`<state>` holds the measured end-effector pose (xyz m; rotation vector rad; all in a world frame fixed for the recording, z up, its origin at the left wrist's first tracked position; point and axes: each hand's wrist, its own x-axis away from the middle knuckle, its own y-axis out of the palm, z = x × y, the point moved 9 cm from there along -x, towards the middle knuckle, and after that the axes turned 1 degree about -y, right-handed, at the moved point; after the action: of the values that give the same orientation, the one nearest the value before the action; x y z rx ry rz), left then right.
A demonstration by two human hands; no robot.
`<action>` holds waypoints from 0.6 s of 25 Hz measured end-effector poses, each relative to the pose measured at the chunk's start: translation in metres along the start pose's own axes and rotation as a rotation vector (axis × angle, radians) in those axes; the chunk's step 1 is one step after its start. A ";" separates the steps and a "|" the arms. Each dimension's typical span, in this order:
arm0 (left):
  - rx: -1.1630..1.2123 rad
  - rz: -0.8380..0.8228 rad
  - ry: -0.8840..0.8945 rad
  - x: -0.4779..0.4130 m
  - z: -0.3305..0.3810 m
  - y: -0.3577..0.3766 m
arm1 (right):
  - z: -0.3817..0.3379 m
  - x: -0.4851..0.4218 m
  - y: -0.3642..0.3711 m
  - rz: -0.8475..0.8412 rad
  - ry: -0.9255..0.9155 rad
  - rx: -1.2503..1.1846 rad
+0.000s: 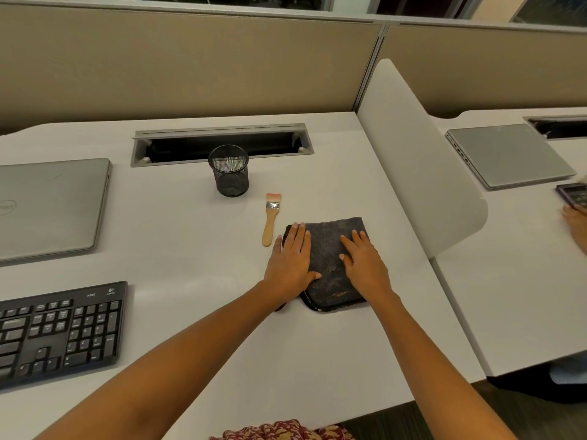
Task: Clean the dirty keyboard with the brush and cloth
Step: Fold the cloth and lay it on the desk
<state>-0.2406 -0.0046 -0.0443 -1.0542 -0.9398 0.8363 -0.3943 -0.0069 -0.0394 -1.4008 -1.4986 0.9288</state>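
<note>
Left grip (290,258) and right grip (365,265), both released, press flat on the folded cloth (327,244) on the surface (190,233). The brush (271,217) lies just beside it at 10 o'clock, the keyboard (60,331) well apart at 8 o'clock.

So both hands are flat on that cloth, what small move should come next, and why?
Probably the left hand lifts off the cloth and takes the brush lying just beside it; the keyboard sits untouched farther left.
</note>
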 end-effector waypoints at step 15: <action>-0.085 -0.233 -0.046 -0.013 -0.015 0.022 | 0.015 -0.014 0.025 -0.257 0.075 0.062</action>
<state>-0.2345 -0.0146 -0.0711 -0.9795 -1.1214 0.6339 -0.3994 -0.0177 -0.0692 -1.1539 -1.5377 0.7483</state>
